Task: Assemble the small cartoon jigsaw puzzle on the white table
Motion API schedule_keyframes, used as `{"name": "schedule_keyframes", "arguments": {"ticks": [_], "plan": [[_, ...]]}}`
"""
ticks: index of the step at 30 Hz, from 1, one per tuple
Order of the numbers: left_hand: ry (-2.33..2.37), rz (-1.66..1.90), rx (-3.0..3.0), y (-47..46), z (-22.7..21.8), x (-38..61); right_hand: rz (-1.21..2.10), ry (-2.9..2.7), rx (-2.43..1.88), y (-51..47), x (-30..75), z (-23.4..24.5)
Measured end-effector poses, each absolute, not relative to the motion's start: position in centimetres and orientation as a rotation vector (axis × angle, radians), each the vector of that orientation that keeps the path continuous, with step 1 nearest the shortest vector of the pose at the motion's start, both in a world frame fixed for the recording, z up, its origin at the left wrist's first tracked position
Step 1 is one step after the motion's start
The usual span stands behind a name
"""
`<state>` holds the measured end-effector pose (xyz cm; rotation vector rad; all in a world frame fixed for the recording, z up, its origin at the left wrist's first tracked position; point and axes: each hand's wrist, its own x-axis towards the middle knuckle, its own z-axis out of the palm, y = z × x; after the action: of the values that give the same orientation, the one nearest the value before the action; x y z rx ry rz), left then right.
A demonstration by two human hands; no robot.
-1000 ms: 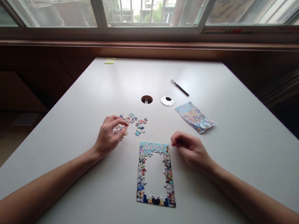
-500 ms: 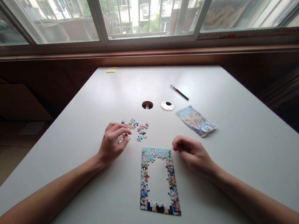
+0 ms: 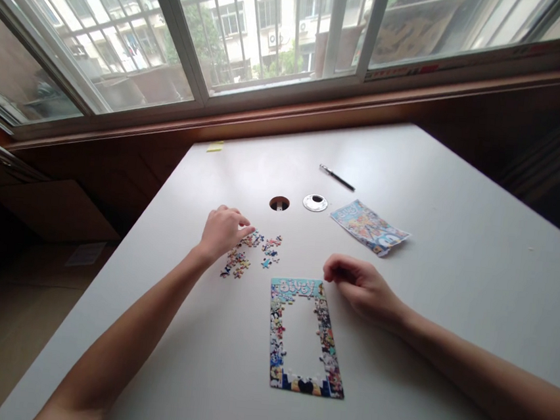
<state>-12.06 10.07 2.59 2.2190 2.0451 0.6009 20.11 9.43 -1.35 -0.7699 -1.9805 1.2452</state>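
My left hand (image 3: 224,232) is over the far left part of a heap of loose jigsaw pieces (image 3: 238,262). Its thumb and forefinger are a little apart, with no piece visible between them; the other fingers are hidden. Right of the heap lies a smaller group of pieces (image 3: 270,252). A puzzle frame (image 3: 276,348), with joined border pieces around a bare middle and a light blue title strip on top, lies flat nearer to me. Beside its top right corner rests my right hand (image 3: 359,287), fingers curled closed; whatever they hold, if anything, is hidden.
A creased picture sheet (image 3: 370,226) lies beyond my right hand. Farther off are a black pen (image 3: 337,177), a round silver cover (image 3: 315,203) and a cable hole (image 3: 279,204) in the white table (image 3: 428,264). A yellow sticky note (image 3: 215,146) is at the far edge.
My left hand has moved away from me over the heap, uncovering its nearer pieces. My right hand stays where it was. The view has shifted slightly.
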Motion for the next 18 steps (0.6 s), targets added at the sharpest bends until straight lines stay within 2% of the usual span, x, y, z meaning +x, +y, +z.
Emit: {"name": "schedule_keyframes", "arguments": {"ticks": [9, 18], "plan": [[1.987, 0.569, 2.045, 12.2, 2.8, -11.3, 1.222, -1.984, -0.749, 9.5, 20.0, -1.4], [1.24, 0.61, 1.77, 7.5, 5.4, -6.7, 1.066, -1.985, -0.706, 8.5, 19.5, -0.9]]}}
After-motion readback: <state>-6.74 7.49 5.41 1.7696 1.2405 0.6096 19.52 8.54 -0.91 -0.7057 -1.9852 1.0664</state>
